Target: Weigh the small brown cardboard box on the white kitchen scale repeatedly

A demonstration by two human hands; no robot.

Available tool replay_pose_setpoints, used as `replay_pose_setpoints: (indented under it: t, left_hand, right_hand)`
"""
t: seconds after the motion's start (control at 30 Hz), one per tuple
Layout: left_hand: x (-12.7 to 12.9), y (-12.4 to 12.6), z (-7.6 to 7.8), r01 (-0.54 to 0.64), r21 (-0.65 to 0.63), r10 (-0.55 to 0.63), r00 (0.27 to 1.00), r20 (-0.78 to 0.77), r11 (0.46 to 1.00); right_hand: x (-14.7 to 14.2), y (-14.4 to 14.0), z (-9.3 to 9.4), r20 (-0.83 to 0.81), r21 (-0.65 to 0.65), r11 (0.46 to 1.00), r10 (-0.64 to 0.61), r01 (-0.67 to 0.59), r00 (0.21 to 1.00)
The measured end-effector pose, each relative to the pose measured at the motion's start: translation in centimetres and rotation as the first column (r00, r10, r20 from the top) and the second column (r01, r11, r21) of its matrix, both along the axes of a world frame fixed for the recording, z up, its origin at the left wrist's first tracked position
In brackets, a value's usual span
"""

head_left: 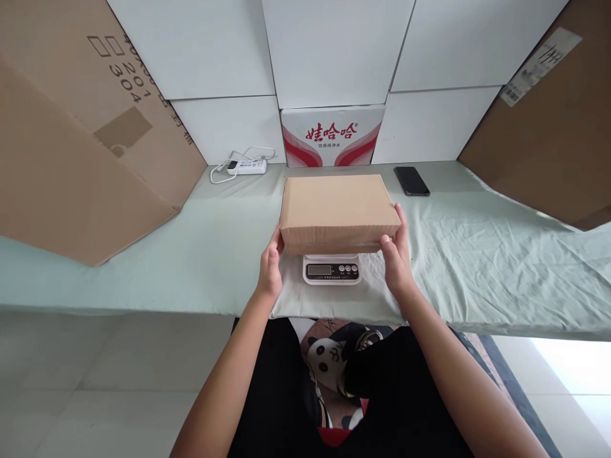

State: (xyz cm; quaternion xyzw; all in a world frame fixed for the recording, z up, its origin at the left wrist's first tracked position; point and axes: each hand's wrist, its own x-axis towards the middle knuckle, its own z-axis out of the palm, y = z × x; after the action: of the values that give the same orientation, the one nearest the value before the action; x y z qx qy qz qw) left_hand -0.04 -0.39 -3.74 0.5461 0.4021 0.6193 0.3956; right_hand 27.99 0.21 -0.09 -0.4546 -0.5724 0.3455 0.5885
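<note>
White tiled wall behind, pale green cloth [477,254] over the table. Left hand [270,267] and right hand [396,254] pinching the near corners of a closed cardboard box [338,210], sitting on a small kitchen scale [331,269]. Overhanging loads, so probably tipping off if let go unevenly. Black phone [411,180] lying behind.
</note>
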Motion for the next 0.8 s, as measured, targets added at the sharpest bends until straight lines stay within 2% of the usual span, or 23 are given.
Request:
replay_pose_setpoints:
  t: [0.17, 0.27, 0.37, 0.43, 0.5, 0.57, 0.63, 0.8]
  left_hand:
    - [0.3, -0.5, 0.3, 0.041, 0.03, -0.04, 0.998, -0.054, 0.999]
    - [0.1, 0.2, 1.3, 0.048, 0.051, -0.047, 0.998, -0.034, 0.998]
    - [-0.1, 3.2, 3.1, 0.04, 0.074, -0.041, 0.999, 0.007, 0.996]
    - [-0.1, 6.3, 4.1, 0.027, 0.074, -0.03, 0.999, 0.033, 0.997]
    - [0.3, 9.7, 4.5, 0.004, 0.065, -0.009, 0.997, 0.075, 0.998]
    - [1.0, 12.5, 3.9, -0.056, 0.064, 0.047, 0.99, 0.134, 0.996]
    - [1.7, 14.3, 2.6, -0.112, 0.022, 0.107, 0.978, 0.178, 0.993]
    - [2.5, 15.2, -0.6, -0.079, -0.084, 0.093, 0.978, 0.186, 0.993]
  right_hand:
    - [0.1, 0.0, -0.5, -0.008, -0.027, 0.999, 0.033, -0.033, 0.999]
    - [0.5, 1.4, 0.2, 0.023, 0.073, 0.997, 0.002, -0.004, 1.0]
    - [0.6, 4.6, 2.1, 0.061, 0.199, 0.98, -0.016, 0.003, 0.998]
    - [0.3, 7.4, 3.1, 0.099, 0.25, 0.968, -0.02, -0.006, 0.995]
    - [-0.3, 10.4, 3.3, 0.124, 0.256, 0.967, -0.034, 0.001, 0.992]
    - [-1.0, 12.8, 2.5, 0.069, 0.199, 0.98, -0.022, 0.008, 0.997]
    - [-1.5, 14.5, 1.0, 0.002, 0.11, 0.994, -0.002, 0.002, 1.0]
    - [-1.1, 15.6, -1.8, -0.048, -0.003, 1.0, 0.001, -0.001, 0.999]
